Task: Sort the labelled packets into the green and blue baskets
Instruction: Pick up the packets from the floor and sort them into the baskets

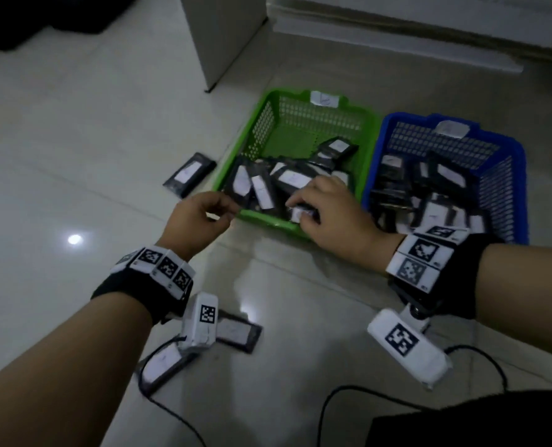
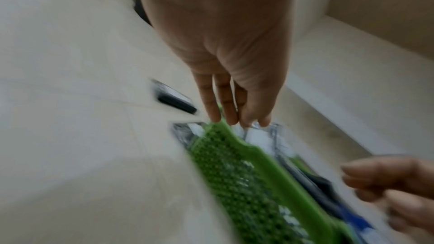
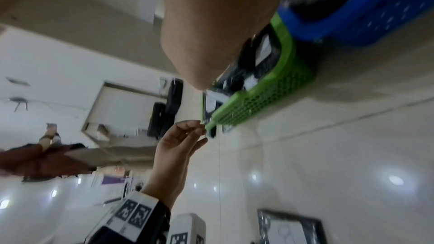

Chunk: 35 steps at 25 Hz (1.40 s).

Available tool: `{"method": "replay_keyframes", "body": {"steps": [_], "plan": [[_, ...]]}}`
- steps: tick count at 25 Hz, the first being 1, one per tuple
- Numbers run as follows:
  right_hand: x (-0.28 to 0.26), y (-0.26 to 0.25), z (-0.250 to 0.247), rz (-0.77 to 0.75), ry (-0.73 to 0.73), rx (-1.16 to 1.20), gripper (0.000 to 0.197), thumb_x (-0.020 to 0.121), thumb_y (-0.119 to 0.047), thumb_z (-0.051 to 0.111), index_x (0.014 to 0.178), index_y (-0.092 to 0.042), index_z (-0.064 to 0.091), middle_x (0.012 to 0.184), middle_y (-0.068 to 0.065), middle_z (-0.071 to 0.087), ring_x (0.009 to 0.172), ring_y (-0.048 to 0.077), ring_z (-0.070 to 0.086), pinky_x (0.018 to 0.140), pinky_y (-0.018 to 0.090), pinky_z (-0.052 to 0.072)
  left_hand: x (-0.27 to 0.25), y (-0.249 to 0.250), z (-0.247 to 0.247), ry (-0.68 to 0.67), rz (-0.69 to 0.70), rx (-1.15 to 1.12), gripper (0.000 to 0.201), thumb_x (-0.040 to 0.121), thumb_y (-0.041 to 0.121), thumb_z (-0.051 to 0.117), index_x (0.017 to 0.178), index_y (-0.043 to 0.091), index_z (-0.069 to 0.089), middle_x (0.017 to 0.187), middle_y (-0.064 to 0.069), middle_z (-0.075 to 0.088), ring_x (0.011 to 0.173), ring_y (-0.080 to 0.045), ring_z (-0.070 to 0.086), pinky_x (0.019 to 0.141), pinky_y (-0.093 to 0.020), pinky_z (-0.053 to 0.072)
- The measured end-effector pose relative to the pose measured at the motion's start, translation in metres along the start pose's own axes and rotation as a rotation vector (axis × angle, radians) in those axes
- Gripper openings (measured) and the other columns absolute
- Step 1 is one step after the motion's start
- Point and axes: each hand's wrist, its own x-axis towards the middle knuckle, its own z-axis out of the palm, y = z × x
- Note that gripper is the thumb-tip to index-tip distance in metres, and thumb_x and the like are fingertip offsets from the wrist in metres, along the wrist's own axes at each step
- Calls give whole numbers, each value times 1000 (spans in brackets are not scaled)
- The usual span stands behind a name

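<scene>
The green basket (image 1: 252, 124) holds several black packets with white labels, and the blue basket (image 1: 522, 175) to its right holds several more. My right hand (image 1: 329, 211) hangs over the green basket's front edge, its fingers curled round a labelled packet (image 1: 297, 215). My left hand (image 1: 203, 214) is at the basket's front left corner with loosely curled fingers and holds nothing. In the left wrist view its fingertips (image 2: 217, 116) reach the green rim (image 2: 234, 173). Loose packets lie on the floor: one (image 1: 189, 174) left of the green basket, two (image 1: 236, 330) (image 1: 165, 362) nearer me.
A white cabinet (image 1: 223, 37) stands behind the baskets, with a white ledge (image 1: 429, 27) to its right. Black cables (image 1: 332, 401) trail over the glossy tiles by my dark-clothed knee (image 1: 461, 424). Another person (image 3: 47, 155) shows far off in the right wrist view.
</scene>
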Motion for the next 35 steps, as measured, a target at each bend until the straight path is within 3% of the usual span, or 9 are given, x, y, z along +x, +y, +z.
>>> {"method": "replay_keyframes", "body": {"steps": [3,5,10,12,17,21,29,32,35], "plan": [[-3,-37,44,-113,-252,41,25,85,-15,59,109,-17,66,98,-4,46,98,14,45,85,25,37,-48,-47,-29,-116,-202,121,15,79,18,72,86,32,69,82,16,68,77,12,58,70,3,37],[-8,-54,70,-133,-488,20,29,88,-20,59,116,-18,62,102,-5,44,99,9,44,85,23,37,-82,-72,-37,-275,-338,130,21,74,26,78,90,35,67,95,8,67,84,2,58,78,-8,45],[-20,-81,121,-124,-800,-196,55,79,-38,71,124,-15,51,120,6,48,112,22,48,91,33,45,-157,-114,-25,-433,-428,270,83,37,65,74,113,32,59,108,5,41,100,-16,43,90,-28,40],[-28,-83,132,-106,-848,-261,60,71,-40,76,116,-14,47,116,8,48,109,27,49,87,40,48,-173,-126,-17,-410,-446,305,84,38,59,82,113,31,56,109,4,40,102,-17,40,89,-29,40],[-36,-79,148,7,-912,-304,53,70,-22,77,107,-9,41,112,13,54,101,31,54,76,36,48,-165,-126,-17,-369,-502,246,51,53,39,88,89,29,52,91,7,50,85,-12,50,62,-16,34],[-34,-74,150,26,-878,-305,40,74,-19,69,102,-9,42,114,13,46,103,30,50,72,28,35,-149,-120,-17,-402,-520,215,44,59,29,86,87,25,53,82,13,52,80,-11,51,59,-13,34],[-23,-67,146,115,-926,-398,48,78,-30,67,113,-4,48,120,18,45,109,34,50,83,32,44,-131,-121,-23,-154,-674,-116,20,76,20,77,84,27,60,88,3,64,83,-16,60,82,-28,47],[-3,-66,136,244,-922,-194,41,88,-33,60,113,-1,54,115,19,57,99,33,59,69,28,45,-122,-115,-27,14,-750,-516,16,83,6,66,92,19,63,93,-12,70,83,-26,68,81,-40,57],[19,-65,122,510,-742,346,14,89,-13,60,97,-3,56,101,28,66,85,41,67,72,45,58,-103,-98,-31,159,-704,-758,21,89,-4,49,100,8,63,88,-15,67,74,-24,65,68,-35,58]]}}
